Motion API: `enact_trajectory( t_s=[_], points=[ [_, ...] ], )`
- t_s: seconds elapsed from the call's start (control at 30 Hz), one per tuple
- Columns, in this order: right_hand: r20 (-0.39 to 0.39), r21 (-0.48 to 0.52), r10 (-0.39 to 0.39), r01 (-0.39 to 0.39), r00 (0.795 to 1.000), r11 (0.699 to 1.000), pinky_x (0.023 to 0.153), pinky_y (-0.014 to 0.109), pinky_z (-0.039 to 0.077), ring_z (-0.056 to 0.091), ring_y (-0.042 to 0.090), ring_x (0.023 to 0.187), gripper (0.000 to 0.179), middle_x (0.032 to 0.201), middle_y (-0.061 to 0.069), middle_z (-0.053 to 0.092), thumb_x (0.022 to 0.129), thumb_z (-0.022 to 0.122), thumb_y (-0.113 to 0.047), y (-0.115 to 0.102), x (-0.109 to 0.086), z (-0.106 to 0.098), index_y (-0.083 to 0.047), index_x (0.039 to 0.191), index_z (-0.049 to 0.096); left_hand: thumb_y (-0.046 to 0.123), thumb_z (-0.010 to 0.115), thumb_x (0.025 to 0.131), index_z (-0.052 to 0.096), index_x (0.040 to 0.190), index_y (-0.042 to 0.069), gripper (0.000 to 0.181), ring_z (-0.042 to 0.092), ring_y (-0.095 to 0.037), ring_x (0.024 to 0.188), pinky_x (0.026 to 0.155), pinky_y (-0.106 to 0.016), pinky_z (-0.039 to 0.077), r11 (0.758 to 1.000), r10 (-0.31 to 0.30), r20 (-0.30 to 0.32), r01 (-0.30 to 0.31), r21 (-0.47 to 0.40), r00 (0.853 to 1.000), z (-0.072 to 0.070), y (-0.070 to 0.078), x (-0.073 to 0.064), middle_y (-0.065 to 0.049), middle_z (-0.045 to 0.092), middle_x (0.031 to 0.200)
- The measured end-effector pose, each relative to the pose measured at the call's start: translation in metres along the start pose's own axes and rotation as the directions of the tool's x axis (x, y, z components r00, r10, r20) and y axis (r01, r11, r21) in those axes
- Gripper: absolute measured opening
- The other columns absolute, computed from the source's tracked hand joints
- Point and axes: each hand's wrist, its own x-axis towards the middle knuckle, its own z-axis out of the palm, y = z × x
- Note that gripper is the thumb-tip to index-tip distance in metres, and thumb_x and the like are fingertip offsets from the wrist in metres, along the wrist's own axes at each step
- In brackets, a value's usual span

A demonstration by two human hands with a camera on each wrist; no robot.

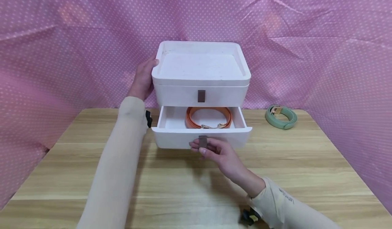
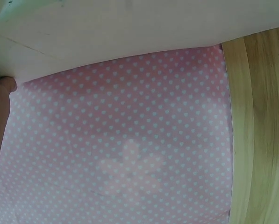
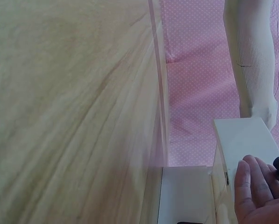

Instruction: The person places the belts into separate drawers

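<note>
A white two-drawer storage box stands at the back of the table, its lower drawer pulled out and its upper drawer closed. My right hand pinches the brown pull tab of the lower drawer between thumb and fingers. In the right wrist view, the fingers lie along the drawer's front. Inside that drawer is a coiled orange belt with a metal buckle. My left hand rests against the box's left side, its thumb near the top rim; its other fingers are partly hidden.
A coiled green belt with a gold buckle lies on the wooden table, right of the box. A pink dotted cloth hangs behind and along both sides. The box top is a shallow rimmed tray.
</note>
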Motion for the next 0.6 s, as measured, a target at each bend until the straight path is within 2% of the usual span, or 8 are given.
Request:
enact_trajectory(
  t_s=[0.17,0.6],
  points=[
    [0.004,0.005,-0.008,0.008,1.000,1.000,0.085,0.037,0.056,0.061,0.031,0.115,0.032,0.126,0.019,0.062,0.099,0.054,-0.003,0.0017,0.0007,-0.0002,0.010,0.128,0.056,0.025,0.052,0.098,0.045,0.149,0.021,0.051,0.048,-0.024,0.128,0.104,-0.034,0.043,1.000,-0.002,0.002,0.002,-0.016,1.000,-0.0004,-0.0003,-0.0003,-0.006,0.046,0.148],
    [-0.008,0.015,0.009,-0.009,1.000,1.000,0.087,0.044,0.055,0.059,0.036,0.117,0.032,0.127,0.019,0.062,0.100,0.053,-0.003,0.0025,0.0051,-0.0014,0.010,0.130,0.055,0.033,0.050,0.099,0.045,0.148,0.030,0.049,0.045,-0.021,0.133,0.108,-0.036,0.039,0.998,-0.016,0.021,0.015,0.057,1.000,-0.0007,0.0007,-0.0020,-0.001,0.044,0.150]
  ],
)
